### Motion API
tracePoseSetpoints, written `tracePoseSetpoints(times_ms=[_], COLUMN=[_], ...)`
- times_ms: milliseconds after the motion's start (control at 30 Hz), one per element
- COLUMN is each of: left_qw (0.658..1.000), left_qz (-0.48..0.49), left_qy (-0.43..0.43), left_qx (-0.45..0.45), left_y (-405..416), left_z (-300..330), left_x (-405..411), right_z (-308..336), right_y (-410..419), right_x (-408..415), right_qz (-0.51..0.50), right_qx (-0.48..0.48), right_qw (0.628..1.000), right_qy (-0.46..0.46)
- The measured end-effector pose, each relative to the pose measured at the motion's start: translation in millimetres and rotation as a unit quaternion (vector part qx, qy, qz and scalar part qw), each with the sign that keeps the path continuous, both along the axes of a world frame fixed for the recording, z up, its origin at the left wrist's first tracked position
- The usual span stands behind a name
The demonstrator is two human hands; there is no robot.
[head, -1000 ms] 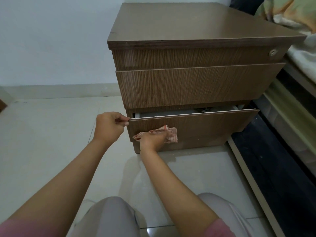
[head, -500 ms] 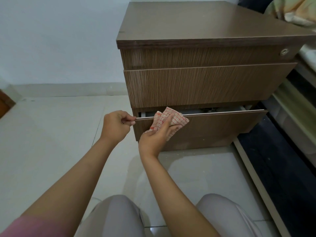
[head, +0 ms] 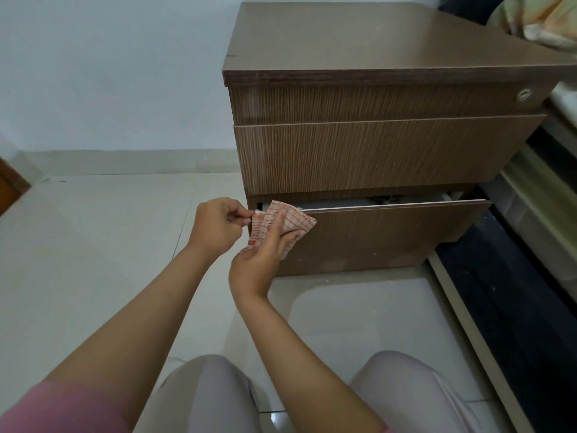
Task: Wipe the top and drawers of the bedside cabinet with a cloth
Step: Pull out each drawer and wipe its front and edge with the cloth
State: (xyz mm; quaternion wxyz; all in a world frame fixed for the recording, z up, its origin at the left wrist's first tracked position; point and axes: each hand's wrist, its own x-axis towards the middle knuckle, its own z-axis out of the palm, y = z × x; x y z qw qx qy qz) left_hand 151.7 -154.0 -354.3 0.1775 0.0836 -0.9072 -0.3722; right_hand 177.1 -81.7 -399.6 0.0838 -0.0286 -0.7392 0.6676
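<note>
A brown wood-grain bedside cabinet (head: 387,98) stands on the pale tiled floor (head: 93,245) against a white wall, with a bed (head: 537,23) at its right. Its bottom drawer (head: 390,235) is pulled slightly out, a narrow gap showing along its top edge, while the two drawers above sit closed; the top one carries a small round metal lock (head: 523,94) at its right end. A red-and-white checked cloth (head: 282,221) is draped over the left end of the bottom drawer's top edge. The right hand (head: 265,251) holds it from below, its fingers (head: 276,225) pressed against the fabric. The left hand (head: 217,225), just to the left, has its fingers curled together, pinching the cloth's left corner at the drawer's end. The person's grey-clad knees show at the near edge.
</note>
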Motion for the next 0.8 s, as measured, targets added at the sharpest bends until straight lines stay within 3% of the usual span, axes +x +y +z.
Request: tracePoseSetpoints(times_ms=[167,433,800], left_qw=[1.000,1.000,0.996], left_qz=[0.003,-0.017,-0.040], left_qy=[0.001,0.005,0.080], left_qx=[0.013,0.001,-0.006], left_y=[0.0,-7.1,-13.3], left_z=[-0.2,-2.8,-18.3], left_x=[0.4,-3.0,-6.1], right_z=[-22.1,-34.0,-71.1], right_y=[3.0,-9.0,19.4], right_x=[2.3,-5.6,-52.1], right_qz=[-0.025,-0.038,-0.188], right_qx=[0.003,-0.017,-0.101], right_qw=[0.998,0.999,0.977], right_qy=[-0.060,0.006,0.006])
